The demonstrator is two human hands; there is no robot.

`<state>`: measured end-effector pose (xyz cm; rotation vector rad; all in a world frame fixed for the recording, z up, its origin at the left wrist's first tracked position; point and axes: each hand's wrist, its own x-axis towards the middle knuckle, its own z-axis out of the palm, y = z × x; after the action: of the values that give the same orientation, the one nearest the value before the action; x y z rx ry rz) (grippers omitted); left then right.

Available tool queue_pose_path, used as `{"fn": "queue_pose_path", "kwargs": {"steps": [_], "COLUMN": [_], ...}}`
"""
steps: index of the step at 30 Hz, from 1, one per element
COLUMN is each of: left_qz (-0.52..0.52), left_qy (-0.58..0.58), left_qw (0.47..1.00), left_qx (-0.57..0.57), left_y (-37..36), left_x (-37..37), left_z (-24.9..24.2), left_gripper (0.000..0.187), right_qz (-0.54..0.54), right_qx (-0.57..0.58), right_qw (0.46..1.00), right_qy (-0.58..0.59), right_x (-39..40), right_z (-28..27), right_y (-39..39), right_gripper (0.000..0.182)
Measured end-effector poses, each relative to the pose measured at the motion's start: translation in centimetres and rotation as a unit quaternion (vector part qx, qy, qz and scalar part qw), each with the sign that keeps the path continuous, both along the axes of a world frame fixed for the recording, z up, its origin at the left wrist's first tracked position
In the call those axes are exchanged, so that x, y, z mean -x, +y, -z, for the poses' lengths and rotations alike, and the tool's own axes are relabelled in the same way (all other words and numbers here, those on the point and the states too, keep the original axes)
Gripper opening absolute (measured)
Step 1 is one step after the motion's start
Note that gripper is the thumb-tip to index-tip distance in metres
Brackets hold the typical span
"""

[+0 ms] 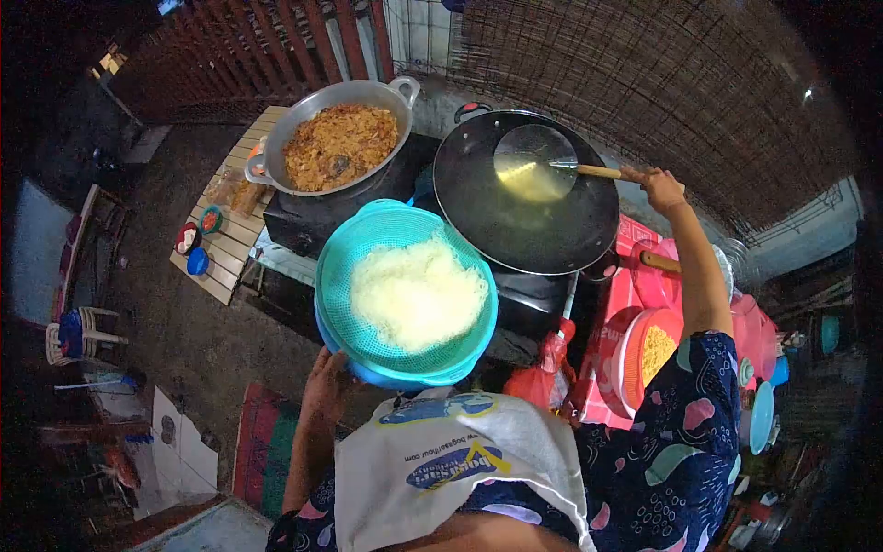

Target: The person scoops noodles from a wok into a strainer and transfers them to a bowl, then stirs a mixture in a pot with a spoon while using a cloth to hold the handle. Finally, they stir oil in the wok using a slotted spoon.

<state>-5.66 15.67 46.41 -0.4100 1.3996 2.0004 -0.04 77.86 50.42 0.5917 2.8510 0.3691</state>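
The right hand point(662, 191) is closing its grip firmly around the wooden handle of the strainer point(535, 164), whose round mesh is lying inside the upper right edge of the wok point(469, 216); whether it is dipping into the yellowish liquid point(538, 219) is not showing clearly. The left hand point(326, 377) is touching the lower left edge of the basin point(366, 374) under the colander point(336, 285); how tightly its grip is closing I cannot tell. Pale noodles point(418, 294) are sitting mid-colander, near the wok's lower left edge.

Working well here is probably depending on keeping the mesh level, letting it drip within the wok's edge, and holding the basin steady.

On the apron point(368, 488), upside down, "www.bogasariflour.com" is seemingly running beside a logo reading "bogasari". White letters are crossing the pink covering point(602, 324), too partly hidden for reading.
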Motion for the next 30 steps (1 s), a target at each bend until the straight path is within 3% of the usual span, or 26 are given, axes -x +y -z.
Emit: {"fn": "queue_pose_path", "kwargs": {"steps": [2, 4, 5, 7, 8, 10, 11, 13, 16, 17, 19, 23, 26, 28, 30], "left_qz": [-0.02, 0.085, 0.086, 0.094, 0.095, 0.013, 0.014, 0.145, 0.171, 0.172, 0.07, 0.073, 0.146, 0.074, 0.067], "left_qy": [-0.017, 0.144, 0.143, 0.154, 0.154, 0.007, 0.006, 0.187, 0.233, 0.234, 0.064, 0.066, 0.151, 0.042, 0.034], "left_qw": [0.999, 0.986, 0.986, 0.975, 0.975, 1.0, 1.0, 0.968, 0.952, 0.952, 0.995, 0.994, 0.978, 0.995, 0.996], "left_qx": [0.027, 0.023, 0.023, 0.129, 0.128, 0.007, 0.006, 0.084, 0.095, 0.093, -0.026, -0.039, 0.003, -0.044, -0.046], "left_y": [-0.2, -1.6, -1.5, -0.8, -0.4, 0.2, -0.1, -0.9, -1.5, -1.4, -0.9, -1.1, -1.4, -0.8, -0.7], "left_x": [-0.1, -0.1, -0.1, 0.0, -0.1, -0.3, -0.2, 0.1, 0.3, 0.3, 0.3, 0.2, 0.4, 0.5, 0.6], "left_z": [0.1, 2.4, 2.3, 1.7, 0.8, -1.2, -0.7, 1.0, 2.1, 1.9, 1.2, 1.2, 1.7, 1.0, 1.0], "left_gripper": [0.029, 0.029, 0.029, 0.032, 0.032, 0.036, 0.036, 0.036, 0.033, 0.033, 0.032, 0.035, 0.037, 0.036, 0.035], "right_qz": [-0.017, -0.002, 0.011, -0.001, -0.013, -0.008, -0.003, -0.001, 0.002, 0.005, 0.009, 0.036, 0.024, 0.018, 0.012], "right_qx": [-0.002, -0.016, -0.029, -0.02, -0.01, -0.007, -0.004, -0.003, 0.003, 0.007, 0.007, 0.055, 0.075, 0.089, 0.103], "right_qw": [1.0, 1.0, 0.999, 1.0, 1.0, 1.0, 1.0, 1.0, 1.0, 1.0, 1.0, 0.998, 0.997, 0.996, 0.994], "right_qy": [0.013, 0.012, 0.011, 0.007, 0.004, -0.012, -0.028, -0.02, 0.006, 0.023, 0.006, -0.012, 0.008, 0.014, 0.02], "right_x": [-0.8, -1.9, -2.3, -3.0, -3.2, -3.7, -3.9, -4.5, -5.2, -5.3, -5.3, -5.5, -6.0, -6.2, -6.3], "right_z": [0.5, 0.2, -0.1, -0.6, -0.7, -0.3, -0.1, 0.4, 1.0, 0.8, 0.3, -0.6, 0.6, 2.0, 1.8], "right_y": [-0.1, -1.7, -2.5, -3.6, -3.9, -3.9, -3.9, -4.3, -5.3, -6.1, -7.6, -10.1, -9.6, -8.8, -9.3], "right_gripper": [0.064, 0.061, 0.058, 0.058, 0.058, 0.06, 0.063, 0.064, 0.061, 0.058, 0.058, 0.059, 0.057, 0.06, 0.063]}}
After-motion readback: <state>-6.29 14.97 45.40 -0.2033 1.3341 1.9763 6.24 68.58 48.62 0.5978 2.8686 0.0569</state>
